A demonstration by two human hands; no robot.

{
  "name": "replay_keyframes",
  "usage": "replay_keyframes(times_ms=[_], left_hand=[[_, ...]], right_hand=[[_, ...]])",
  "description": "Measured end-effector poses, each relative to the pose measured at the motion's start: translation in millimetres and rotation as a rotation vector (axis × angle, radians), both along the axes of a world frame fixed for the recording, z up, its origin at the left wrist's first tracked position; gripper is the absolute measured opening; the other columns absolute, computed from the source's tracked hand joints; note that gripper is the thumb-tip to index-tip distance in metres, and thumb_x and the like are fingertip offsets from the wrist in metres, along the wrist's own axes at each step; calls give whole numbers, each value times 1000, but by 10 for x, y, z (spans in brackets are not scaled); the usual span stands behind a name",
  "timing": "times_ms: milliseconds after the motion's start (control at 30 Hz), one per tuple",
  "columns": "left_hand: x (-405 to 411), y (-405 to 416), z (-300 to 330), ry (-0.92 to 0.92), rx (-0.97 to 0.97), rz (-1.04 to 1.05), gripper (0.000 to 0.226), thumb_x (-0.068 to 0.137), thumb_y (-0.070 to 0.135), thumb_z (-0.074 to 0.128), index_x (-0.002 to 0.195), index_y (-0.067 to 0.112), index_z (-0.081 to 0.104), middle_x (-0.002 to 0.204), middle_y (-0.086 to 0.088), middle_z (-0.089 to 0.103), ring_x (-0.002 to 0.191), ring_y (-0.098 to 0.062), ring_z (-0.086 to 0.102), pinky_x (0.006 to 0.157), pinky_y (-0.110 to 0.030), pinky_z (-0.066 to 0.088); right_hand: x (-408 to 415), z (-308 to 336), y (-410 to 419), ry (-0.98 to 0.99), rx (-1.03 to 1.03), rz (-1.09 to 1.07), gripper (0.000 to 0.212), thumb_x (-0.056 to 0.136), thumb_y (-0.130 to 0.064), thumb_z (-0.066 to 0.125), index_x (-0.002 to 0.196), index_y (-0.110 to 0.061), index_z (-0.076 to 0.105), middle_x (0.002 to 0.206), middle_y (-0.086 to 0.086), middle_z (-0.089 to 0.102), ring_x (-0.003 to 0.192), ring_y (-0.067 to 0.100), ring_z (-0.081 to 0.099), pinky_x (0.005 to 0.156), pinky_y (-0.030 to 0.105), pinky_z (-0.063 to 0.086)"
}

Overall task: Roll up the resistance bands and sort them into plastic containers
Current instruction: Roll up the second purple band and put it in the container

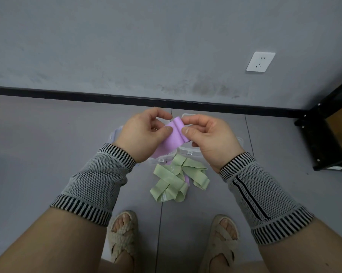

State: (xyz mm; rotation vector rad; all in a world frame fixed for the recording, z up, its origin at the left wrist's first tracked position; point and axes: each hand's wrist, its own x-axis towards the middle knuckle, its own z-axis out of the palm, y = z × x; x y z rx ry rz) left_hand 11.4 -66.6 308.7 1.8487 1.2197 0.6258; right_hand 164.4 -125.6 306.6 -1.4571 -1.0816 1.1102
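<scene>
Counts, placed vs the green pile [178,179] on the floor: green bands tangled, approx 3, exact no. can't tell. Purple bands: 2, one held above the pile [173,141], one peeking from under it [186,180]. Clear containers [187,150] just beyond the pile: 2 seen, mostly hidden. Hands: 2.

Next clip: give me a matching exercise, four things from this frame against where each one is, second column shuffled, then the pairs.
Things:
1. purple band
2. green bands
3. wall socket
4. plastic containers

Places:
A. on the grey wall, upper right
B. heaped on the floor in front of the feet
C. pinched between the left hand and right hand
D. on the floor beneath the hands

Pairs: 1-C, 2-B, 3-A, 4-D
</scene>
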Motion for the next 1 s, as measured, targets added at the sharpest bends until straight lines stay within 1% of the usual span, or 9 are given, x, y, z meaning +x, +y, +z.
replay_keyframes(times_ms=[133,333,433,600,700,767,833,933,1000], left_hand=[[-22,24,-8,-15,-2,-3,18,86,16,62,90,33,57,69,7,63,63,-7,57,63,-25,46],[-2,2,21,-117,39,-34,25,88,9,59,86,34,57,67,7,60,63,-10,54,64,-26,47],[6,-16,34,-158,45,-44,24,89,8,59,88,32,57,68,4,60,61,-10,54,61,-24,46],[25,-34,51,-153,72,-31,20,88,11,60,88,31,58,66,5,62,56,-4,52,55,-13,42],[33,-43,49,-149,85,-30,18,88,13,60,88,31,58,65,5,63,56,-3,51,54,-14,41],[39,-48,50,-153,81,-30,18,88,15,61,87,32,59,68,2,65,59,-6,55,55,-20,45],[48,-53,51,-157,76,-25,16,88,16,61,85,32,60,70,-1,67,62,-9,57,57,-24,47],[79,-59,35,-185,36,-15,12,86,19,64,84,30,60,73,-4,69,63,-10,60,56,-23,48],[93,-49,11,-185,21,7,11,85,20,66,82,28,59,74,-5,69,61,-10,59,54,-21,45]], right_hand=[[21,14,-4,24,-3,-19,21,88,-4,61,92,-23,67,70,-5,66,55,-5,58,53,10,43],[14,1,1,5,16,-60,18,87,-6,63,93,-22,66,71,0,64,55,-2,56,54,12,44],[-6,-16,15,-8,25,-71,16,86,-6,65,93,-21,66,65,-3,61,54,-1,53,56,13,44],[-29,-52,28,-31,25,-93,15,82,-7,70,92,-17,64,73,3,67,69,13,64,71,32,54],[-41,-56,27,-51,46,-85,19,80,-6,71,86,-21,60,73,1,65,66,11,62,70,30,53],[-46,-54,31,-69,57,-85,22,79,-6,72,82,-22,58,71,-3,62,63,8,59,67,27,52],[-52,-55,35,-78,62,-85,23,78,-5,72,81,-22,57,69,-5,60,61,8,57,67,28,52],[-64,-59,31,-83,72,-71,24,77,-5,73,81,-22,56,68,-5,59,61,8,56,69,32,52],[-64,-55,16,-77,80,-39,25,77,-6,74,82,-22,55,71,-5,59,62,6,56,68,30,52]])
